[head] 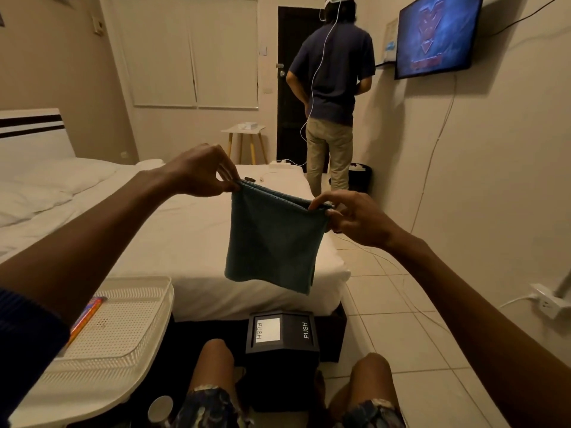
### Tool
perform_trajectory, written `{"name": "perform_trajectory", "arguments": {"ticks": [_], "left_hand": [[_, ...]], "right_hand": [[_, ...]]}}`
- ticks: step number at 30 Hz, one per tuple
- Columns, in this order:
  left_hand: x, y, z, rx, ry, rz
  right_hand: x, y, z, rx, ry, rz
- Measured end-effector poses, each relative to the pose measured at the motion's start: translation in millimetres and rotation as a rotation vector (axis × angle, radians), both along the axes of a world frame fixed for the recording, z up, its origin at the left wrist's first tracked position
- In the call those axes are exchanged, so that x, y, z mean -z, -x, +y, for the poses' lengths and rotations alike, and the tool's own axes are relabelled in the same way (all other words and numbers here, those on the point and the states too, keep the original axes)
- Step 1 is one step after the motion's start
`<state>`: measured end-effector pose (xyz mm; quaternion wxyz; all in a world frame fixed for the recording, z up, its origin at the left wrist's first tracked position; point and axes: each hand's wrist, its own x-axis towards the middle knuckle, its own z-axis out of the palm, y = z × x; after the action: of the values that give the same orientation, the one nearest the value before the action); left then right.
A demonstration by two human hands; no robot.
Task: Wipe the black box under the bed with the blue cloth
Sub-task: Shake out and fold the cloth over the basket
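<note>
At far left a white perforated plastic tray [117,307] sits on a low stand just beside the bed [185,230], with a colourful flat packet lying in it. Left hand [200,171] is raised over the mattress, thumb and fingers pinched shut on the upper left corner of the blue cloth [272,239]. The cloth hangs free in the air between both hands, top edge pulled fairly taut, body drooping in a loose square with a soft fold line; it appears doubled over. Judgement: light, limp terry or microfibre, no stiffness of its own, so it will need bunching or folding into a pad under the palm to transmit pressure; corner pinches suit spreading only. Below the cloth, on the floor at the foot of the bed, the black box [282,335] stands between the person's knees, partly tucked under the bed edge, its sloped lid showing two flaps marked PUSH, the left one with a pale panel. Judgement: rigid, smooth plastic; the swing flaps will likely yield under pressure, so wipe the frame and sides, steadying the body with the free hand. Right hand [355,220] pinches the cloth's upper right corner, closed on it. Cloth and box are well apart; wiping not yet begun.
</note>
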<state>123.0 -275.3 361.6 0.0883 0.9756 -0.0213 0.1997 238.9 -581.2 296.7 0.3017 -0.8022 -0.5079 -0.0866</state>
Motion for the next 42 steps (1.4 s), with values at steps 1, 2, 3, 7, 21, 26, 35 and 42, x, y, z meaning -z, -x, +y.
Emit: {"name": "perform_trajectory", "arguments": {"ticks": [1, 2, 3, 7, 21, 26, 35, 42], "left_hand": [[0, 1, -1, 0.005, -0.001, -0.001], [0, 1, -2, 0.010, 0.001, -0.002], [-1, 2, -3, 0.015, 0.009, -0.004], [-7, 7, -6, 0.027, 0.077, -0.016], [-3, 20, -1, -0.017, 0.102, -0.036], [9, 22, 8, -0.067, 0.199, -0.073], [18, 23, 12, -0.043, 0.278, -0.036], [31, 38, 42, -0.045, 0.531, 0.004]], "right_hand": [[1, -2, 2, 0.023, 0.006, -0.015], [1, -4, 4, 0.043, 0.006, -0.026], [2, -6, 5, 0.059, 0.000, -0.037], [3, -11, 8, 0.095, -0.070, -0.024], [-19, -12, 17, 0.051, -0.064, 0.198], [-32, -13, 17, 0.020, 0.012, 0.303], [-24, -12, 28, 0.063, -0.046, 0.323], [-10, -17, 58, 0.033, -0.164, 0.307]]}}
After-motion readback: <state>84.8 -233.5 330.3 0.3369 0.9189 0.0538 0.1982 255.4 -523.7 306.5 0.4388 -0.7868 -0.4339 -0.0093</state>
